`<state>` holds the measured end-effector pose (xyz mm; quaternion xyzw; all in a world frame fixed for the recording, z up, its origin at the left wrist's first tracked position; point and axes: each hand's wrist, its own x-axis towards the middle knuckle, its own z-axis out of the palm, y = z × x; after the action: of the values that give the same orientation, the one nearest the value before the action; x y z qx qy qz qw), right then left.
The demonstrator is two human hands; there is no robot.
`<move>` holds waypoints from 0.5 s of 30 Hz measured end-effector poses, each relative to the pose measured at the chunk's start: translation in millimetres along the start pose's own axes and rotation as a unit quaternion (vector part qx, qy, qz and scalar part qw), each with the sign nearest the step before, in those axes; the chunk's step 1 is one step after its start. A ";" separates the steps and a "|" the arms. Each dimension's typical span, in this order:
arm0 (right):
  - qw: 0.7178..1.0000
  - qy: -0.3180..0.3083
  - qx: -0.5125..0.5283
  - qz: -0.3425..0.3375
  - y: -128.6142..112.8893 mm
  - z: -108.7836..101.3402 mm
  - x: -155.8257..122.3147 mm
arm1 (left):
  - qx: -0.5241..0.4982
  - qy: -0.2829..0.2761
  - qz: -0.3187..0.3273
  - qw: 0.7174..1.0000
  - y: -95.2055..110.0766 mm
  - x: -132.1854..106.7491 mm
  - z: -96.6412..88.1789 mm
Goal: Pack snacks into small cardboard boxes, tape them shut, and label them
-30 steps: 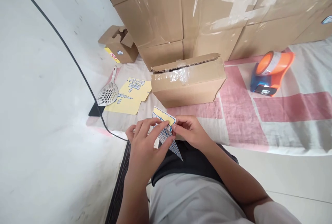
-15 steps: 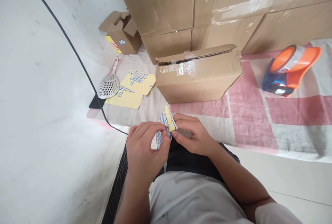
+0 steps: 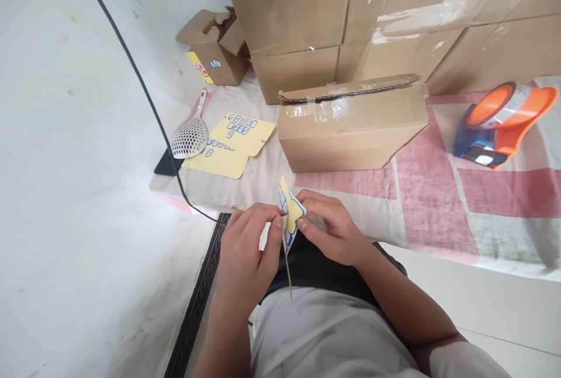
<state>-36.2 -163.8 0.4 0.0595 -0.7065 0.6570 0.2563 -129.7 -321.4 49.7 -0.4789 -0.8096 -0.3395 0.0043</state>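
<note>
In front of my lap, a yellow sticker sheet with blue-outlined stickers is held up and bent, its surface partly turned edge-on to me. My left hand pinches its left side between thumb and forefinger. The fingers of my right hand are closed on the sheet's right edge. Whether a single sticker is lifted between the fingertips is too small to tell. Beyond my hands, another yellow sticker sheet lies flat on the cloth, with a white slotted skimmer overlapping its left side.
A taped cardboard box stands on the pink-and-white cloth, before large stacked cartons. An orange-and-blue tape dispenser lies to the right. At back left is a small opened box. A black cable hangs along the wall.
The held sheet has turned so more of its yellow surface with blue outlines faces me. Both hands keep their pinch. The whole view has shifted slightly.
</note>
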 end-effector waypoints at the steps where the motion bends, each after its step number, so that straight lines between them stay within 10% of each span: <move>1: 1.000 0.012 0.017 0.017 0.8 0.9 -0.1 | -0.010 0.011 -0.021 1.000 -3.0 -1.4 -0.3; 7: 0.983 0.138 0.009 0.122 2.9 12.2 36.3 | -0.096 0.194 -0.185 0.959 -24.9 -15.3 -6.8; 15: 0.950 0.071 -0.227 0.204 21.9 64.0 219.9 | -0.109 0.291 -0.261 0.914 -37.0 -47.3 -22.7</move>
<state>-253.1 -166.8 77.3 -0.1923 -0.8143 0.5196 0.1729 -140.1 -382.1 31.2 -0.1283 -0.8266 -0.5388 0.0994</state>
